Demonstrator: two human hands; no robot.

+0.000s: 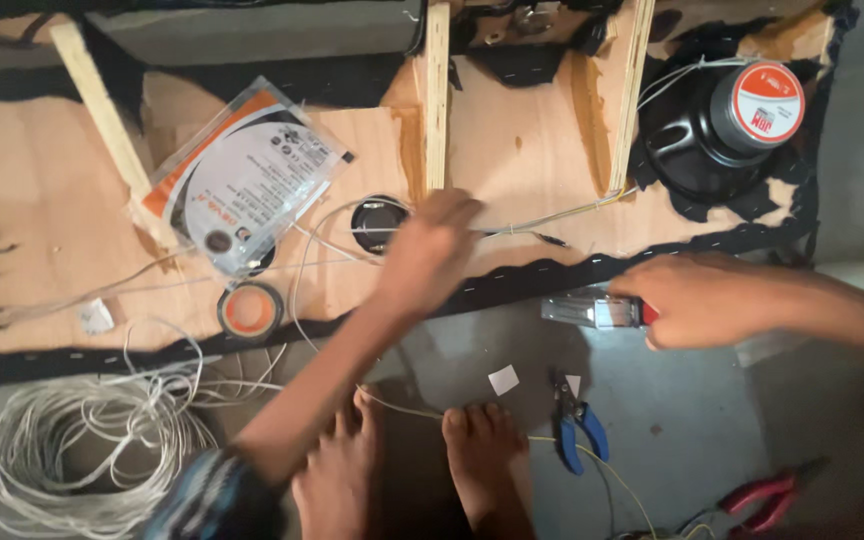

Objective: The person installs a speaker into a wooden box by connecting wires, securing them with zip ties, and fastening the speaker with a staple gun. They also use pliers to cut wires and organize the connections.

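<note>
My left hand point(430, 245) reaches onto the plywood panel point(32, 170) and pinches a thin pale wire point(552, 217) next to a small round black speaker point(374, 222) set in the wood. My right hand point(697, 298) grips a tool with a clear, shiny body point(592, 311) and a red handle, held just below the panel's black fabric edge point(552, 275). A big black speaker point(727, 125) with a red-and-white cap is mounted at the upper right. My bare feet point(407, 470) rest on the grey floor, a wire running between them.
A coil of white wire point(72, 450) lies at lower left. An orange tape roll point(250, 310) and a plastic packet point(242, 175) sit on the panel. Blue-handled pliers point(577, 425) and red-handled pliers point(767, 500) lie on the floor. Wooden battens point(437, 95) cross the panel.
</note>
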